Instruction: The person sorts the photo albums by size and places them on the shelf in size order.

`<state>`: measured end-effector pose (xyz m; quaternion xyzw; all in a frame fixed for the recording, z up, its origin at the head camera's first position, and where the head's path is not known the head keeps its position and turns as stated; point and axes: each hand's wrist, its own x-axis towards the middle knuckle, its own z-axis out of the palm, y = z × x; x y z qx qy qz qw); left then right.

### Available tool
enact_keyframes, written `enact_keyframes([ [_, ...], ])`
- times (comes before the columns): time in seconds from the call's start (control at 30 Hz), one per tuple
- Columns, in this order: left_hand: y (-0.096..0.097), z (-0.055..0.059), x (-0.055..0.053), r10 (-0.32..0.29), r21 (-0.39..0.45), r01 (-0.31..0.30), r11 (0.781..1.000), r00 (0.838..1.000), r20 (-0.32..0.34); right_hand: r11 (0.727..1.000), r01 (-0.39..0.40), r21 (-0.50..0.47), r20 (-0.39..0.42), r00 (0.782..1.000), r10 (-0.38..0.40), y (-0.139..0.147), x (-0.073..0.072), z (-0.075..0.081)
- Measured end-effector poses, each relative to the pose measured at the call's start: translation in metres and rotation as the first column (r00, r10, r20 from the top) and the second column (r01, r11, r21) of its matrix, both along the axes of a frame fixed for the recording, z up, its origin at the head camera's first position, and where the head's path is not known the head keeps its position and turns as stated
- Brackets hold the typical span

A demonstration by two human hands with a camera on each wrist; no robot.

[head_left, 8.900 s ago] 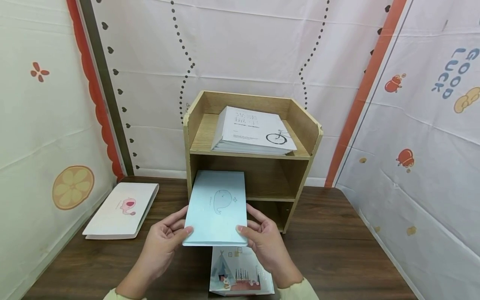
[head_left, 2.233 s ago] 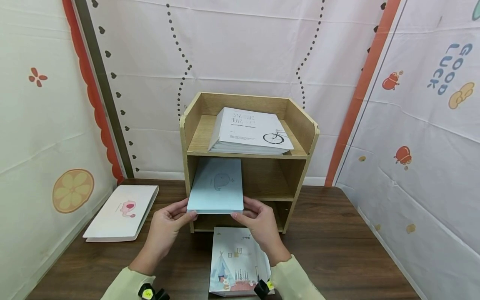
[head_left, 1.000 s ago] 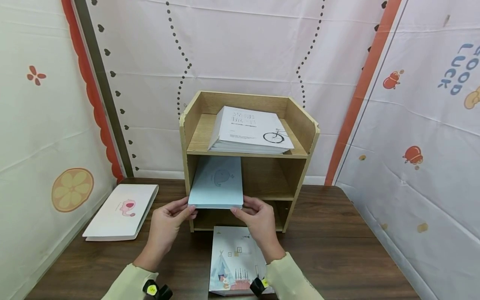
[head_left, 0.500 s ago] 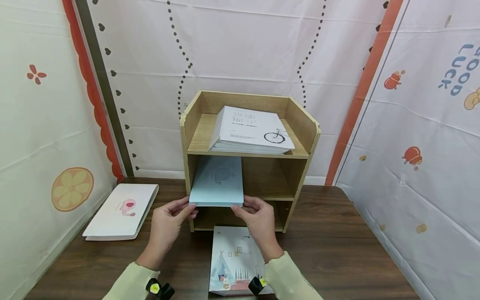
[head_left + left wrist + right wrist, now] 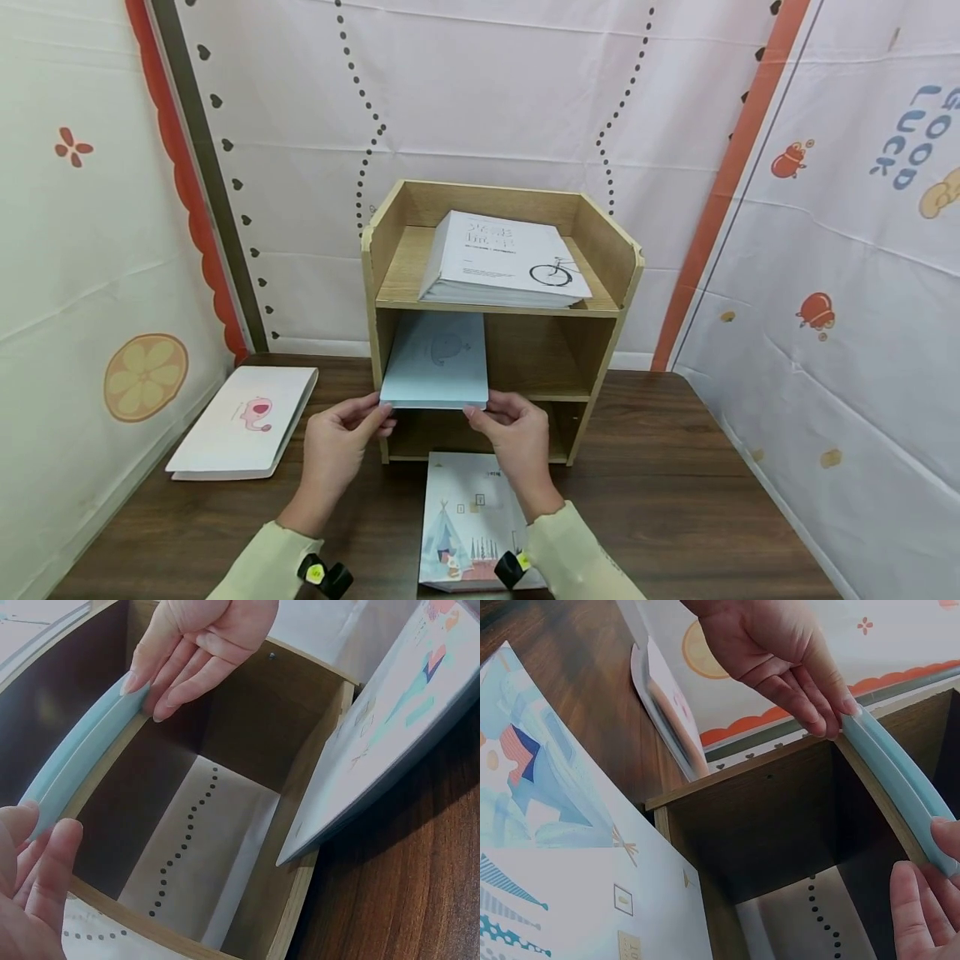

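Note:
A light blue notebook (image 5: 435, 367) with a whale drawing lies on the left side of the wooden rack's (image 5: 630, 283) middle shelf, most of it inside. Its front edge sits at the shelf's front edge. My left hand (image 5: 339, 442) pinches the near left corner, thumb at the front edge and fingers at the side. At the near right corner, my right hand (image 5: 517, 437) pinches it the same way. Both wrist views show the notebook's blue edge (image 5: 82, 761) between the two hands, resting along the shelf board.
A thick white book stack (image 5: 502, 258) with a bicycle print occupies the top shelf. In front of the rack lies a book with a tent picture (image 5: 472, 517). A white notebook with a pink elephant (image 5: 243, 421) is at the table's left. Printed cloth (image 5: 487, 92) surrounds the table.
The blue notebook has gone from above the tent book into the middle shelf, held by both hands. Over the last second it has slid slightly deeper, the hands staying at its front corners.

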<state>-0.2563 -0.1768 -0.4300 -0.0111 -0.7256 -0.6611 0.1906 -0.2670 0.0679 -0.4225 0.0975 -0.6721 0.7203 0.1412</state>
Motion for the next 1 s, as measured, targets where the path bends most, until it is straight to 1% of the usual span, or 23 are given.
enact_keyframes([
  [0.17, 0.0002, 0.0007, -0.0005, -0.003, 0.016, 0.004, 1.0, 1.0, -0.016, 1.0, -0.009, -0.001, -0.006, 1.0, 0.009, 0.0002, -0.0011, -0.0006],
  [0.43, -0.0009, 0.0018, 0.0011, 0.016, 0.014, -0.016, 1.0, 1.0, -0.02, 0.999, -0.036, 0.017, 0.023, 0.999, 0.036, 0.003, 0.0004, -0.0012],
  [0.7, -0.001, 0.002, 0.0011, 0.025, 0.001, -0.025, 1.0, 0.999, -0.039, 1.0, -0.003, 0.028, 0.03, 1.0, 0.002, 0.0052, 0.0044, -0.001],
  [1.0, -0.0011, 0.0027, -0.0003, 0.024, -0.005, -0.025, 1.0, 0.999, -0.031, 0.999, 0.02, 0.048, 0.018, 1.0, -0.021, 0.0061, 0.0042, -0.0026],
])
